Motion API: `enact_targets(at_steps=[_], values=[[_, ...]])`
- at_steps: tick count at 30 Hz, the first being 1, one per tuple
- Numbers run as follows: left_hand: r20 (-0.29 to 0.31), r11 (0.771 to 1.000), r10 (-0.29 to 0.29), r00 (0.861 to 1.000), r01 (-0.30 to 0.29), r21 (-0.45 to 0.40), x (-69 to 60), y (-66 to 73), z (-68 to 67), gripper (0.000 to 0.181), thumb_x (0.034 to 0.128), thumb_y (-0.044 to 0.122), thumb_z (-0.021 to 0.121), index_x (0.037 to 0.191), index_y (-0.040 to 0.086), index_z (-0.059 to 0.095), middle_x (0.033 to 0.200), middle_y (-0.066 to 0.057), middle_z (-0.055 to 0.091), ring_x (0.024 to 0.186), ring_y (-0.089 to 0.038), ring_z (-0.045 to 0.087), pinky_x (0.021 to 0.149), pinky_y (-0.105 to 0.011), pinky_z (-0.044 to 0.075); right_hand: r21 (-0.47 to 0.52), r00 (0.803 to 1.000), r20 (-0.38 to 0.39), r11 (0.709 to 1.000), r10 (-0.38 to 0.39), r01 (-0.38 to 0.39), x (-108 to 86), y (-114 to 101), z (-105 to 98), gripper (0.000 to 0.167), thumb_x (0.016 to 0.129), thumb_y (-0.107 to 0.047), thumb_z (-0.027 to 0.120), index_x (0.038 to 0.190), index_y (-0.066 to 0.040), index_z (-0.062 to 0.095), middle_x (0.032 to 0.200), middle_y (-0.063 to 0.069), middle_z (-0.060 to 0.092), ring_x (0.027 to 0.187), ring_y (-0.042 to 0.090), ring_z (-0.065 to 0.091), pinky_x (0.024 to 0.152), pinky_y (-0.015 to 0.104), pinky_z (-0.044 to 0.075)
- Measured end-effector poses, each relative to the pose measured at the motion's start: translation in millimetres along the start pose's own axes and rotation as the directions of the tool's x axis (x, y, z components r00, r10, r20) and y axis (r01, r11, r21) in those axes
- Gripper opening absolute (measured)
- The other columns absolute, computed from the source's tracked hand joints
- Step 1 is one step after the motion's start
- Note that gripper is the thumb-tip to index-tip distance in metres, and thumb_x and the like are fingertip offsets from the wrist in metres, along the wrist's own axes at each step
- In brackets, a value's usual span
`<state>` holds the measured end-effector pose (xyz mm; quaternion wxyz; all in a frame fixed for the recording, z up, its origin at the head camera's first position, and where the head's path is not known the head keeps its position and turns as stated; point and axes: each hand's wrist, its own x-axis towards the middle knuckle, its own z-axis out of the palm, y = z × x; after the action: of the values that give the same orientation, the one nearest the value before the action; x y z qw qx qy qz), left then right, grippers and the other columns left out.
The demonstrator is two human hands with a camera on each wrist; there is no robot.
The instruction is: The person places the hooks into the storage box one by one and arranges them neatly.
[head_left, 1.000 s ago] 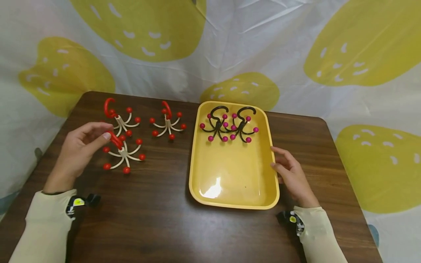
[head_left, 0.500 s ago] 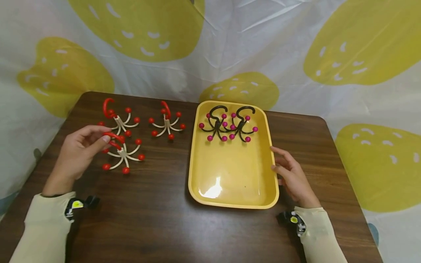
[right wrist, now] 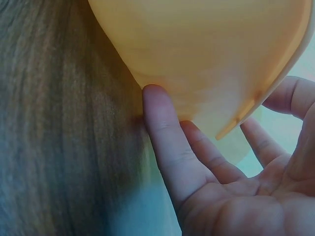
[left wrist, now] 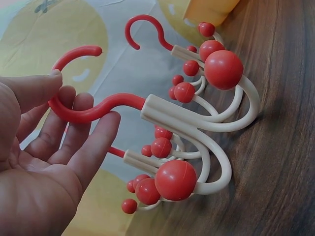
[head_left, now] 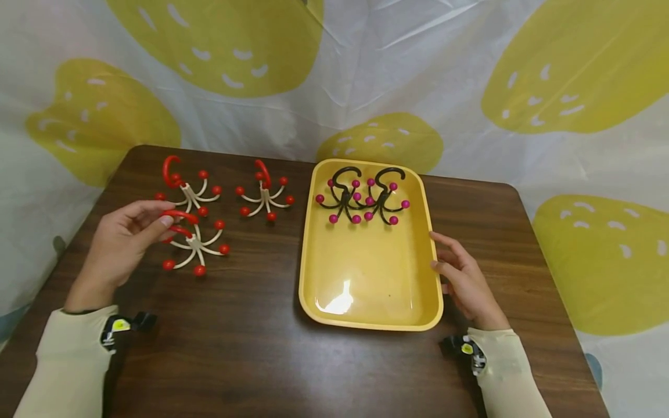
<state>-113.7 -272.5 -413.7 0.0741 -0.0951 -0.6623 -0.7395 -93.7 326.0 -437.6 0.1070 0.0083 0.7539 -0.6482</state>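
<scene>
My left hand [head_left: 120, 244] pinches the red hook of a cream hanger [head_left: 195, 242] with red balls; the hanger's arms rest on or just over the table. The left wrist view shows my thumb and fingers of the left hand [left wrist: 54, 132] on the curved red hook [left wrist: 81, 116]. Two similar hangers [head_left: 190, 194] [head_left: 266, 197] stand behind it. At the yellow tray's [head_left: 371, 326] right side, my right hand [head_left: 467, 281] touches the rim and outer wall with extended fingers. Close up, the right hand [right wrist: 221, 191] has fingertips against the tray wall [right wrist: 187, 54].
Two black hangers [head_left: 345, 200] [head_left: 383, 200] with magenta balls lie at the far end inside the tray. The brown wooden table [head_left: 235, 360] extends around everything, and a white cloth [head_left: 251, 128] with yellow shapes hangs behind its far edge.
My left hand has shifted slightly left and down, and the red hook it holds has turned so that its curve shows. My right hand stays at the tray.
</scene>
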Motion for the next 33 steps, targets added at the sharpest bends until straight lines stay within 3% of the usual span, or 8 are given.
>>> enact_targets(at_steps=[10, 14, 21, 33], values=[[0.01, 0.999, -0.023, 1.0, 0.023, -0.03, -0.5, 3.4, -0.2, 0.026, 0.0965, -0.014, 0.066, 0.119, -0.005, 0.074, 0.105, -0.001, 0.08, 0.085, -0.011, 0.08, 0.072, -0.027, 0.064, 0.023, 1.0, -0.004, 1.0, 0.003, -0.003, -2.2, 1.3, 0.8, 0.056, 0.108, -0.007, 0.055, 0.161, -0.017, 0.042, 0.126, 0.007, 0.062, 0.098, 0.014, 0.072, 0.07, 0.038, 0.067], [-0.006, 0.999, -0.025, 1.0, 0.025, 0.026, 0.1, 7.1, 1.1, 0.025, 0.0968, -0.012, 0.067, 0.117, -0.001, 0.075, 0.105, 0.001, 0.082, 0.086, -0.01, 0.081, 0.071, -0.027, 0.064, 0.024, 1.0, 0.0, 1.0, 0.003, -0.003, -2.7, 1.5, 0.4, 0.056, 0.108, -0.008, 0.055, 0.161, -0.017, 0.041, 0.126, 0.008, 0.062, 0.098, 0.015, 0.072, 0.07, 0.039, 0.067], [-0.028, 0.998, -0.023, 0.999, 0.024, 0.059, 0.9, 14.2, 3.7, 0.023, 0.0955, -0.01, 0.07, 0.118, -0.007, 0.073, 0.101, 0.0, 0.083, 0.086, -0.01, 0.081, 0.068, -0.026, 0.063, 0.027, 1.0, 0.009, 1.0, 0.001, -0.002, -0.8, 1.1, -0.1, 0.056, 0.109, -0.009, 0.056, 0.161, -0.017, 0.041, 0.127, 0.008, 0.062, 0.1, 0.015, 0.073, 0.072, 0.04, 0.067], [-0.096, 0.997, 0.053, 0.994, -0.048, 0.062, 4.5, 25.3, 17.7, 0.023, 0.0937, -0.01, 0.072, 0.116, -0.01, 0.073, 0.093, -0.002, 0.082, 0.077, -0.01, 0.08, 0.065, -0.027, 0.062, 0.025, 1.0, 0.014, 1.0, -0.001, 0.0, 1.6, 0.1, -0.2, 0.055, 0.109, -0.008, 0.055, 0.161, -0.017, 0.041, 0.125, 0.008, 0.062, 0.098, 0.015, 0.073, 0.071, 0.041, 0.067]])
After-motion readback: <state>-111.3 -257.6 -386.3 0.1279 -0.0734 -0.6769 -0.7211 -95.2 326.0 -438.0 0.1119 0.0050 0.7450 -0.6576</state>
